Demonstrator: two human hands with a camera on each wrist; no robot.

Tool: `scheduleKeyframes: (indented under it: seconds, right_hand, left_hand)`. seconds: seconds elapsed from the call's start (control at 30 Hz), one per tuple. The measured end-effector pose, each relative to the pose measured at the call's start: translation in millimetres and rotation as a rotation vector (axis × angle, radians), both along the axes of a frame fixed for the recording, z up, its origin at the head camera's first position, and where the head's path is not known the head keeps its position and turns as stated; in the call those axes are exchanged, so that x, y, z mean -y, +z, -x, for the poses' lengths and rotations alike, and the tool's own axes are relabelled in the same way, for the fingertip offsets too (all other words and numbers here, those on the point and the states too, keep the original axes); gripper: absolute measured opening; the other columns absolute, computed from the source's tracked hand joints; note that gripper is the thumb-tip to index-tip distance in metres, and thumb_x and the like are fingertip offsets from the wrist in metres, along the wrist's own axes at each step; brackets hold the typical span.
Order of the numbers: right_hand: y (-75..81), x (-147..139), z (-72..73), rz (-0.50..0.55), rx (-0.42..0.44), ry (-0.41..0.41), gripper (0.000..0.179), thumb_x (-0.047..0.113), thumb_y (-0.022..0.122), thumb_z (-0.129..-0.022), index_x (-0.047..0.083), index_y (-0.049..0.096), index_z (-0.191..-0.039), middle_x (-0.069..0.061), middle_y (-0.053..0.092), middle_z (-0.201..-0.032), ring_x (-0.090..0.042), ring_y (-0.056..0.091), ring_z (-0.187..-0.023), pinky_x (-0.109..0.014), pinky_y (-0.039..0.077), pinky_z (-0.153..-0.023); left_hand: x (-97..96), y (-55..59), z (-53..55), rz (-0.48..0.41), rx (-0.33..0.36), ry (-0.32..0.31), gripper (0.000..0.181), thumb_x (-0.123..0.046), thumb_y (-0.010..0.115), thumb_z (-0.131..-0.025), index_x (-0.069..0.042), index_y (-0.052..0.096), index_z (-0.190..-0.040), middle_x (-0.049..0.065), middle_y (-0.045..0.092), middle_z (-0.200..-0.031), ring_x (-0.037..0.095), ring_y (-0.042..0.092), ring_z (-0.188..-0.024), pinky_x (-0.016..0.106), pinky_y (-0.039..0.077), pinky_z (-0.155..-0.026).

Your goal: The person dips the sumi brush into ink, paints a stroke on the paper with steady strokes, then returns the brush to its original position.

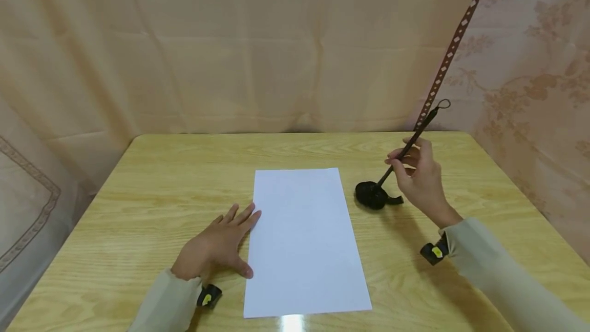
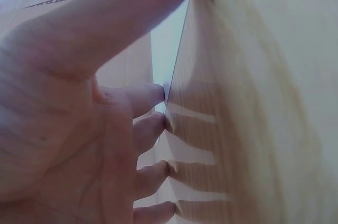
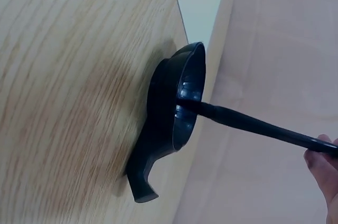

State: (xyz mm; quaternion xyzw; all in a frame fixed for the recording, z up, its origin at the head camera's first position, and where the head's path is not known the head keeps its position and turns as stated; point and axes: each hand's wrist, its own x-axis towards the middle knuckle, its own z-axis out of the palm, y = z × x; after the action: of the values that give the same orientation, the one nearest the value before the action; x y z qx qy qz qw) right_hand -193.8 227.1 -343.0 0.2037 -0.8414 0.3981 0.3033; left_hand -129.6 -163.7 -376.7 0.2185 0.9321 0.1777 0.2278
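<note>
My right hand (image 1: pixel 421 178) pinches the shaft of a dark calligraphy brush (image 1: pixel 407 147), which leans up and to the right. Its bristle end dips into a small black ink dish (image 3: pixel 163 97) with a curved stem-like handle; the tip itself is hidden inside the bowl. A white sheet of paper (image 1: pixel 304 245) lies upright on the table to the left of the dish. With fingers spread, my left hand (image 1: pixel 216 245) rests at the sheet's left edge, its thumb and index fingertips touching the paper. The left wrist view shows the fingertips pressed down along that edge (image 2: pixel 170 65).
Everything stands on a light wood-grain table (image 1: pixel 161 178). A beige curtain (image 1: pixel 230 55) hangs behind its far edge, and patterned cloth (image 1: pixel 539 76) hangs at the right. Each wrist carries a small black strap-on device (image 1: pixel 434 252).
</note>
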Motion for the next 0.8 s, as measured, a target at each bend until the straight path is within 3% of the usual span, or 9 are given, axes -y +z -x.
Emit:
scheduleKeyframes:
  seconds: [0.13,0.47,0.8]
  right_hand:
    - [3.0,1.5,-0.4,-0.009,0.000,0.022,0.041,-0.014,0.053,-0.087,-0.012,0.037,-0.125,-0.022,0.066,-0.093,0.017,0.058,-0.082,-0.002,0.046,-0.068]
    - [8.5,-3.0,-0.3,-0.036,0.001,-0.028,0.041,-0.012,0.056,-0.087,-0.010,0.038,-0.124,-0.022,0.064,-0.090,0.019,0.055,-0.079,0.000,0.044,-0.066]
    - [10.1,-4.8,-0.9,-0.076,-0.019,-0.062,0.044,-0.014,0.057,-0.085,-0.010,0.039,-0.124,-0.023,0.063,-0.089,0.022,0.051,-0.078,0.002,0.042,-0.063]
  left_hand:
    - [0.6,0.3,0.1,-0.009,0.005,-0.002,0.121,-0.045,0.086,-0.061,-0.009,0.016,-0.153,0.013,0.006,-0.161,0.045,0.000,-0.145,0.066,0.009,-0.111]
    - [-0.1,-3.6,3.0,-0.013,0.004,0.002,0.121,-0.042,0.087,-0.060,-0.012,0.017,-0.154,0.006,0.005,-0.162,0.039,-0.002,-0.147,0.067,0.008,-0.110]
    - [-0.5,-1.5,2.0,-0.018,-0.003,-0.007,0.121,-0.043,0.087,-0.059,-0.010,0.018,-0.153,0.009,0.008,-0.161,0.041,0.001,-0.146,0.068,0.008,-0.110]
